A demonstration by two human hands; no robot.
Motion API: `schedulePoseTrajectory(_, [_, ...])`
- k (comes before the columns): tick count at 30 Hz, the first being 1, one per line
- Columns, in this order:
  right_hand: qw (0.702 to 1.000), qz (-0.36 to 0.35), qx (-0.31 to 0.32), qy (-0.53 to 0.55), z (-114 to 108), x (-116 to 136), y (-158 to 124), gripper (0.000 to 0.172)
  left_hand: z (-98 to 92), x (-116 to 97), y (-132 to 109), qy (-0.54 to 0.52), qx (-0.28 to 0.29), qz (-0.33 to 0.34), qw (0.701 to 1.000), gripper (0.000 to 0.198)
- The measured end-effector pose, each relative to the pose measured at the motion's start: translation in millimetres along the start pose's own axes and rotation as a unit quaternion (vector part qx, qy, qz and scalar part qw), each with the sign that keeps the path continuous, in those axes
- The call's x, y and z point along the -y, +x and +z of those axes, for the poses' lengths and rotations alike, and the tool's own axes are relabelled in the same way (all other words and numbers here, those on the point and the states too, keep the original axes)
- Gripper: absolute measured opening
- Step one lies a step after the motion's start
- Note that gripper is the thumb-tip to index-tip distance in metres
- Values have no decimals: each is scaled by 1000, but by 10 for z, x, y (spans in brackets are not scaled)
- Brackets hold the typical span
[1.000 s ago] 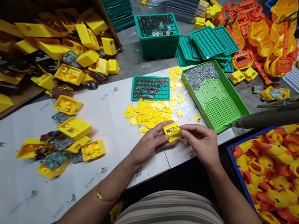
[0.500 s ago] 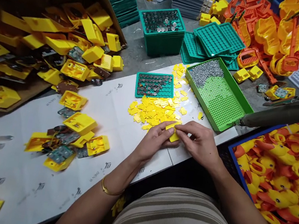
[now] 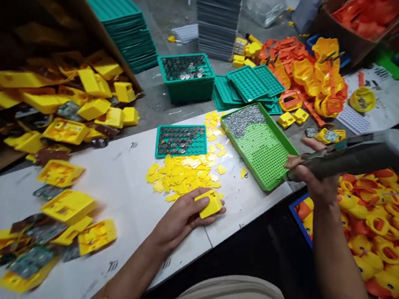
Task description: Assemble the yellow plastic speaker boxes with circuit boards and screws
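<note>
Near the table's front edge, the left hand (image 3: 179,218) has its fingers clamped around a small yellow housing (image 3: 209,204), just in front of a loose pile of yellow clips (image 3: 181,174). The right hand (image 3: 316,180) is wrapped tight on a grey power screwdriver (image 3: 354,154) at a corner of the green screw tray (image 3: 271,154). A teal tray of button cells (image 3: 181,140) lies behind the pile. A bin of toy ducks (image 3: 386,220) sits beneath the tool.
</note>
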State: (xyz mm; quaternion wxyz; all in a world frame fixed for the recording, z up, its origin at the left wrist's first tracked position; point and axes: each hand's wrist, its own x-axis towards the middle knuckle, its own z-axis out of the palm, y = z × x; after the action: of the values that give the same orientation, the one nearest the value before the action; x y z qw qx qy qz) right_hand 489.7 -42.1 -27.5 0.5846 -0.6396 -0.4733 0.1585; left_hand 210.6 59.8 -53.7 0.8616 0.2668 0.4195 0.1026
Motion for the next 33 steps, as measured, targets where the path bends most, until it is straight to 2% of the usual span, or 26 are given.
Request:
schedulePoseTrajectory(2, [1000, -7, -2, 14, 77, 12, 117, 30, 18, -4, -1, 21, -7, -11, 1000, 36])
schedulePoseTrajectory(6, [988, -57, -113, 92, 313, 16, 358, 19, 101, 16, 3, 31, -5, -38, 999, 41])
schedulePoseTrajectory(9, [976, -80, -156, 130, 498, -51, 539, 21, 213, 53, 39, 20, 5, -60, 998, 41])
schedulePoseTrajectory(13, [971, -94, -164, 147, 702, -140, 696, 21, 380, 115, 161, 16, 24, -89, 996, 38])
schedulePoseTrajectory(17, [965, -101, -182, 161, 854, -148, 769, 22, 473, 149, 274, 13, 23, -85, 996, 37])
schedulePoseTrajectory(25, [966, -93, -170, 173, 944, -167, 824, 25, 456, 105, 287, 17, 26, -90, 995, 38])
schedulePoseTrajectory(33, [972, -53, -171, 150, 979, -119, 800, 32, 448, 96, 281, 12, 14, -91, 996, 44])
